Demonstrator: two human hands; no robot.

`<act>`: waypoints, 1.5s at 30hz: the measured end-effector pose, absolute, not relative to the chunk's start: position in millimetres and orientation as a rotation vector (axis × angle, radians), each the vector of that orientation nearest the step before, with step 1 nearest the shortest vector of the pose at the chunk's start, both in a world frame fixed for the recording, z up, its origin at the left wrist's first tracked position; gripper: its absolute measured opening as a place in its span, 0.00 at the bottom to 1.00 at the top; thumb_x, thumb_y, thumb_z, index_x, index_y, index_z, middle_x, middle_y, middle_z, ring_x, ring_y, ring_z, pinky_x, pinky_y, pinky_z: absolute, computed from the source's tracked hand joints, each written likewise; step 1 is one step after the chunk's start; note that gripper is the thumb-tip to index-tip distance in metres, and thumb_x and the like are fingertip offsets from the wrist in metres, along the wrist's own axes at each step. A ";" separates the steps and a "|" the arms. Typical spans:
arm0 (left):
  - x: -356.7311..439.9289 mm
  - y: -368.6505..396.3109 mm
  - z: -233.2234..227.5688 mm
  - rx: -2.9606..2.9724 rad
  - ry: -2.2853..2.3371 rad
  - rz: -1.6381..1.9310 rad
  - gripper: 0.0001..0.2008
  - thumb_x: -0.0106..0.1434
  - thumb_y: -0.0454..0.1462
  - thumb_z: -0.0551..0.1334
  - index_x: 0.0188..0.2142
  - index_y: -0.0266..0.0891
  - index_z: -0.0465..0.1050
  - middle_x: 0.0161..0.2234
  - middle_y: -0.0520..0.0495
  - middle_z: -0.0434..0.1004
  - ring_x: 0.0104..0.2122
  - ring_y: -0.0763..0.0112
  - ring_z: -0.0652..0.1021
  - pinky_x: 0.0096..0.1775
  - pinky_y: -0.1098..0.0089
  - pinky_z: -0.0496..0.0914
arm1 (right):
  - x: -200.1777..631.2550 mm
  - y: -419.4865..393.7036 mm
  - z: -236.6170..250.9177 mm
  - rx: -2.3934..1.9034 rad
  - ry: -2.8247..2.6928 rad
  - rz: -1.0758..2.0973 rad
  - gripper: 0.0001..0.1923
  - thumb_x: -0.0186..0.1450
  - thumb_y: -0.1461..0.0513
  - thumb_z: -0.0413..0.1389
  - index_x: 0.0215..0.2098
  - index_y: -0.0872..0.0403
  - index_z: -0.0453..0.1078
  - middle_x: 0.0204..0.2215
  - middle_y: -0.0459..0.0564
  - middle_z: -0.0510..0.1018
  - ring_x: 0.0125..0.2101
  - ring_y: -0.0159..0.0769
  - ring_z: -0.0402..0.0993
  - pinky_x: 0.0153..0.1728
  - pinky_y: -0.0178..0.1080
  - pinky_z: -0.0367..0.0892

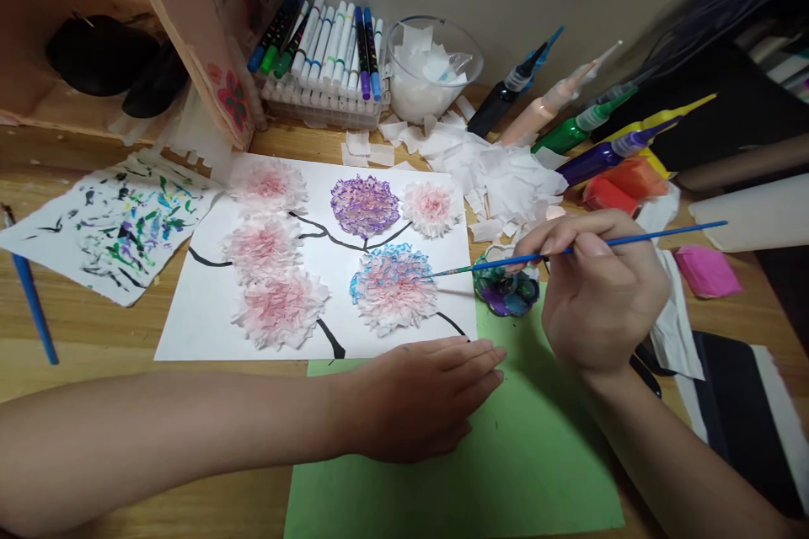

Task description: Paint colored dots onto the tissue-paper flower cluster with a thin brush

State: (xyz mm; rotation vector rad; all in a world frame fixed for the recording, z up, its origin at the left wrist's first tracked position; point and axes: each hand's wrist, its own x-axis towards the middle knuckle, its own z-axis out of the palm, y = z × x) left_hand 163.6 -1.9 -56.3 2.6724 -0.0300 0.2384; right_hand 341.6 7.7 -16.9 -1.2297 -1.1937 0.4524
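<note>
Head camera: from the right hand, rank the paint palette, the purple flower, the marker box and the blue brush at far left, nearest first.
From the right hand:
1. Paint palette, just left of the hand.
2. Purple flower, upper middle of the sheet.
3. Marker box, at the back by the wall.
4. Blue brush, far left on the table edge.

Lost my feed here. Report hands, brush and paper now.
Right hand grips blue paintbrush, tip at blue-edged tissue flower. Left hand flat, pinning white sheet. Paint palette beside right hand; brush path clear.
</note>
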 end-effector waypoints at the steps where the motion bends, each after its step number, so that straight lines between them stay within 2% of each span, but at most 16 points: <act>1: 163.8 -2.2 -56.5 2.674 -0.030 0.242 0.25 0.72 0.38 0.50 0.62 0.21 0.60 0.65 0.33 0.59 0.64 0.59 0.61 0.65 0.65 0.53 | 342.3 7.9 -16.3 -1.222 -1.182 0.446 0.10 0.62 0.68 0.48 0.26 0.54 0.67 0.21 0.42 0.68 0.23 0.30 0.71 0.24 0.36 0.65; 9: 163.4 -2.2 -56.4 2.717 -0.030 0.236 0.25 0.72 0.38 0.49 0.62 0.22 0.58 0.65 0.34 0.59 0.65 0.60 0.60 0.66 0.66 0.49 | 343.5 3.9 -16.3 -1.215 -1.292 0.525 0.09 0.64 0.66 0.49 0.29 0.53 0.70 0.23 0.44 0.72 0.26 0.33 0.72 0.28 0.39 0.67; 17: 162.0 2.4 -56.1 2.434 0.027 0.128 0.27 0.66 0.36 0.55 0.63 0.26 0.57 0.67 0.35 0.54 0.65 0.56 0.60 0.63 0.61 0.59 | 381.4 -19.5 -12.2 -1.061 -1.120 0.109 0.09 0.56 0.67 0.48 0.22 0.53 0.67 0.16 0.43 0.65 0.18 0.34 0.67 0.22 0.40 0.58; 21: 160.6 2.1 -57.1 2.430 0.029 0.119 0.26 0.68 0.36 0.53 0.64 0.28 0.56 0.67 0.34 0.53 0.66 0.55 0.59 0.63 0.58 0.59 | 397.6 -40.4 -26.5 -1.240 -1.207 0.026 0.09 0.60 0.64 0.49 0.24 0.51 0.67 0.18 0.45 0.69 0.20 0.36 0.66 0.25 0.41 0.58; 27: 161.2 1.3 -56.6 2.515 0.008 0.117 0.26 0.70 0.37 0.53 0.64 0.27 0.55 0.67 0.33 0.52 0.66 0.54 0.57 0.64 0.57 0.58 | 400.5 -51.5 -34.8 -1.271 -1.384 -0.087 0.11 0.66 0.61 0.49 0.26 0.49 0.66 0.19 0.46 0.70 0.21 0.37 0.66 0.26 0.42 0.60; 35: 162.8 2.0 -53.2 2.544 0.017 0.104 0.26 0.69 0.36 0.55 0.64 0.29 0.54 0.67 0.32 0.53 0.66 0.54 0.58 0.64 0.57 0.58 | 406.3 -54.9 -35.9 -1.350 -1.472 -0.044 0.11 0.66 0.63 0.48 0.26 0.52 0.66 0.21 0.46 0.71 0.25 0.36 0.68 0.29 0.41 0.62; 45: 164.2 2.9 -51.3 2.595 0.014 0.038 0.27 0.70 0.37 0.53 0.65 0.26 0.55 0.68 0.33 0.50 0.66 0.53 0.58 0.63 0.56 0.60 | 406.4 -55.6 -34.4 -1.352 -1.474 -0.054 0.11 0.66 0.63 0.47 0.26 0.52 0.66 0.21 0.45 0.71 0.25 0.35 0.68 0.29 0.41 0.62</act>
